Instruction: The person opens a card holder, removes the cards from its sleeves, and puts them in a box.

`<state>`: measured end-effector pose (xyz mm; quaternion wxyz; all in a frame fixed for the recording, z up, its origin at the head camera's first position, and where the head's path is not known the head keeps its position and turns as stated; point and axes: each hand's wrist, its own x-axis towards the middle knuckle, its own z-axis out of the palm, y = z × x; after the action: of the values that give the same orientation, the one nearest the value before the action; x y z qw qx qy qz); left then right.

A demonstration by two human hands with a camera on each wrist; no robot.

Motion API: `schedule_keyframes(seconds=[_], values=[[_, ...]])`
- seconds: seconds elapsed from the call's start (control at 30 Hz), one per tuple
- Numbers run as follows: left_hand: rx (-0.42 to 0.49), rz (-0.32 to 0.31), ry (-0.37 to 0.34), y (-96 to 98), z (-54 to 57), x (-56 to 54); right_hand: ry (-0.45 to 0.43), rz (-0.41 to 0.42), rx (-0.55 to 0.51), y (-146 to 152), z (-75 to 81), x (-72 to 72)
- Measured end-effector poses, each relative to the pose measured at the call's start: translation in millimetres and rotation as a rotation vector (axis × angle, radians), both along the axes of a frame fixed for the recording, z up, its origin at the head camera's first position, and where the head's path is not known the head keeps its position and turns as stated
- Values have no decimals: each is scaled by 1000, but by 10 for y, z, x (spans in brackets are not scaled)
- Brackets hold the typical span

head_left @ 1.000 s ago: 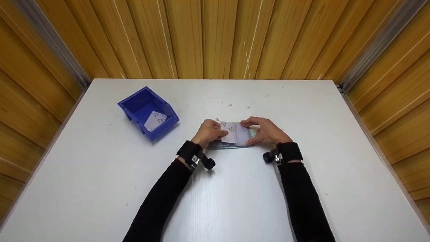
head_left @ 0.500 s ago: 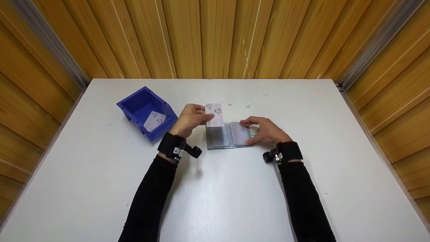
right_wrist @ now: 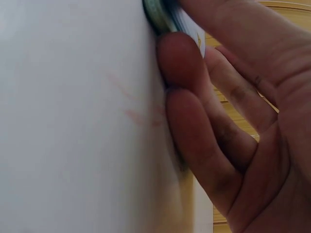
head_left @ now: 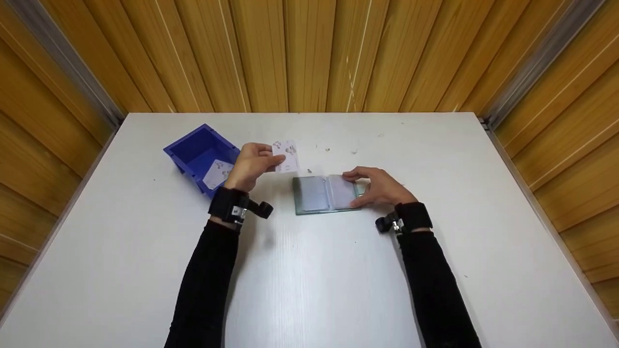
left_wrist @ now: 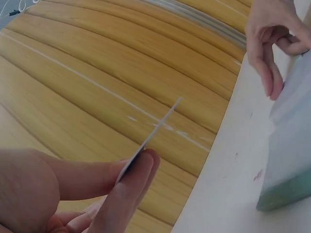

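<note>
Past the blue bin (head_left: 198, 152), the left hand (head_left: 250, 165) pinches a card (head_left: 290, 157) aloft, probably light and stiff, best held by that edge, and on the worktop (head_left: 309, 280) lies the open booklet (head_left: 314, 193), likely slick-sleeved, right end gripped by the right hand (head_left: 383, 186).

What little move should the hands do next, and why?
Probably the left hand should carry its card into the blue bin: it has moved the card away from the open booklet toward the bin, where a similar card lies, while the right hand holds the booklet.
</note>
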<state>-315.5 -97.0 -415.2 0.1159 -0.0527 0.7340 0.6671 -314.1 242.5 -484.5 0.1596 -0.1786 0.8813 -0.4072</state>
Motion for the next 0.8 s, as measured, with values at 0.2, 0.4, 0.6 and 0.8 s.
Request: schedule_keyframes(seconds=[0.2,0.4,0.6,0.8], values=[[-14,121,-5,-438,66,-73,-15,-10,2,1,14,-5],[-4,257,62,-856,75,-90,-20,-8,-8,19,6,-3],[2,330,68,-975,44,-89,-24,-1,-14,25,-8,-5],[-100,351,125,-995,25,-67,-13,8,-29,18,-4,-16]])
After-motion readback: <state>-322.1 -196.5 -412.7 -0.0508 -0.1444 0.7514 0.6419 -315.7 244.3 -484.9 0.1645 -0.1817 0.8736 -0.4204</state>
